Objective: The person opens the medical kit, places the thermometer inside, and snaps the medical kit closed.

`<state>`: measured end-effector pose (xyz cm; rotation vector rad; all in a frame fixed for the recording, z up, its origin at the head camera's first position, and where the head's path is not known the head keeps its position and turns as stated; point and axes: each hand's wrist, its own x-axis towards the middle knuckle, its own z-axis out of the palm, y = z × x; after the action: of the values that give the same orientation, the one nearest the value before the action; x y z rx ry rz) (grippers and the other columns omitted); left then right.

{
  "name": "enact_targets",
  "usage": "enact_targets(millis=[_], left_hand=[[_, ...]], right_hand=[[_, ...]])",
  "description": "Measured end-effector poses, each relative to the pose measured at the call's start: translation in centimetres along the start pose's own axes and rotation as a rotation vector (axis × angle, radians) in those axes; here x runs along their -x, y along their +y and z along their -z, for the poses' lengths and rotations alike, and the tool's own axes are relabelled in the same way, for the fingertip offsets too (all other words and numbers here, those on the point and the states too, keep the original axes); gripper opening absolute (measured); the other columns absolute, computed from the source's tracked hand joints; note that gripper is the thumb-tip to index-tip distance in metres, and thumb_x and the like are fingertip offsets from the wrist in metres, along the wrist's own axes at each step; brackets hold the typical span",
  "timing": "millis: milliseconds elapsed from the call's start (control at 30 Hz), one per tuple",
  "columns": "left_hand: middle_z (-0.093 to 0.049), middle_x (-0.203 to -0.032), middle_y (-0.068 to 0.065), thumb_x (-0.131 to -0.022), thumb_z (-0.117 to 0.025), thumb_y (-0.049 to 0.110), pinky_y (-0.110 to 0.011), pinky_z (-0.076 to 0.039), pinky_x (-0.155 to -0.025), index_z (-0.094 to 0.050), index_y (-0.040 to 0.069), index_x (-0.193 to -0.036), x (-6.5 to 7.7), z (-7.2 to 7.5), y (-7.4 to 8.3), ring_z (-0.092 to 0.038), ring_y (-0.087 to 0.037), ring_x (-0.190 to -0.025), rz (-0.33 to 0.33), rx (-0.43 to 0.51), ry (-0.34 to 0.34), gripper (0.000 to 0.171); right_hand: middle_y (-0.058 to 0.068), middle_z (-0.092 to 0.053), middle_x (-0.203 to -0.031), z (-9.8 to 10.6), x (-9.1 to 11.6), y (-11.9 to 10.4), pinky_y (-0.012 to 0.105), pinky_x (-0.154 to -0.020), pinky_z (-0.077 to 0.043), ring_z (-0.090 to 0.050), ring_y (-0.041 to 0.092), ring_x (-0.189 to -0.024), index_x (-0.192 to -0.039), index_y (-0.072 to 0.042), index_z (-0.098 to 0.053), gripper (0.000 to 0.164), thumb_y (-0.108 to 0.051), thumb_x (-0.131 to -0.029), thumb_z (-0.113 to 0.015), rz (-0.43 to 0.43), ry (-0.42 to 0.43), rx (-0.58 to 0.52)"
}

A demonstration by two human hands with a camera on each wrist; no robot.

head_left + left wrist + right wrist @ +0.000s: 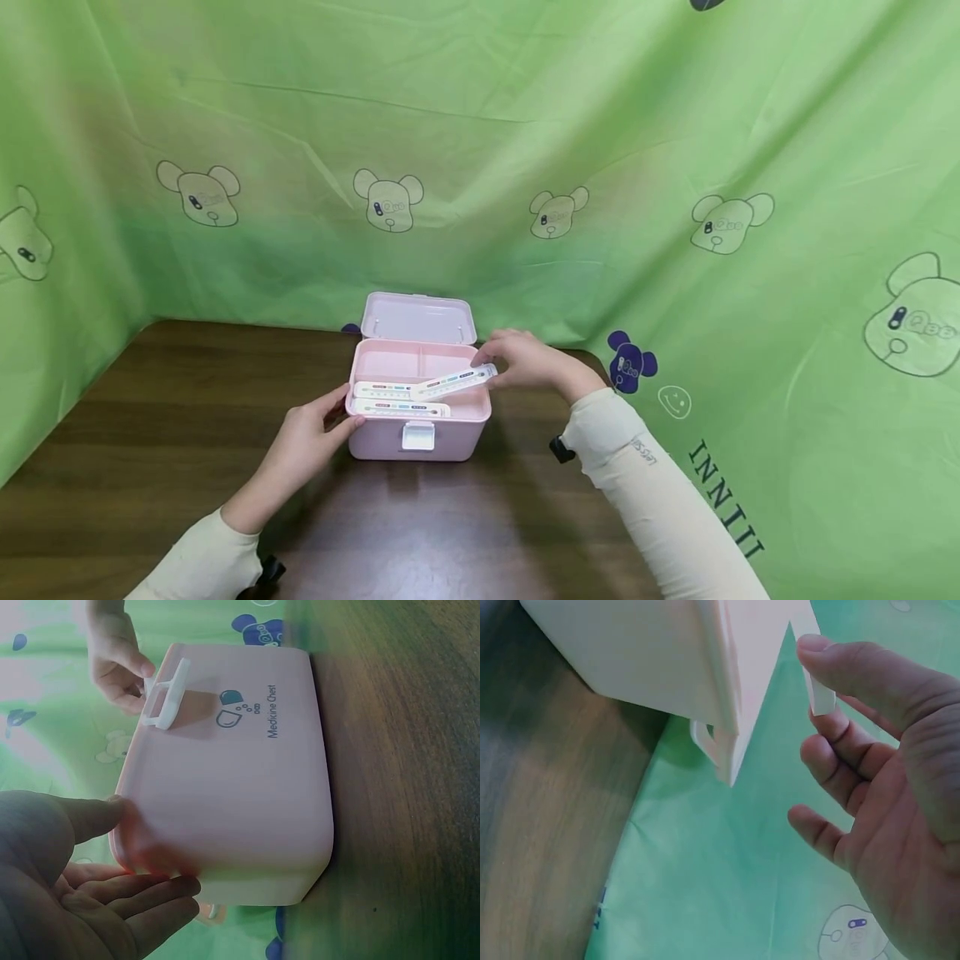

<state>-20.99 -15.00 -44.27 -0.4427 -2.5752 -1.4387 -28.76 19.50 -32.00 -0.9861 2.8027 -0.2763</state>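
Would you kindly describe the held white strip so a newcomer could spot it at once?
On the brown table stands an open pink box. At its right side, the right hand pinches the end of a white printed strip. Unlike the two strips lying in the box, it is held aslant.
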Motion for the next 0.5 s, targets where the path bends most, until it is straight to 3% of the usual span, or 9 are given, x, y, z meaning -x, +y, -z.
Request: enact_targets(millis=[500], left_hand=[[-0.07,-0.129,-0.018,-0.095,-0.076,0.019,-0.046,-0.059,-0.095,-0.056,0.0,-0.145,0.1,0.0,-0.3,-0.069,-0.03,-0.117,-0.007,0.004,-0.002,0.058]], right_hand=[[-0.001,-0.066,-0.115,-0.2,-1.4,-0.8,0.048,-0.105,-0.04,-0.058,0.027,-0.114,-0.119,-0.015,-0.074,0.034,-0.016,-0.085,-0.079,-0.006,-0.049,-0.005]])
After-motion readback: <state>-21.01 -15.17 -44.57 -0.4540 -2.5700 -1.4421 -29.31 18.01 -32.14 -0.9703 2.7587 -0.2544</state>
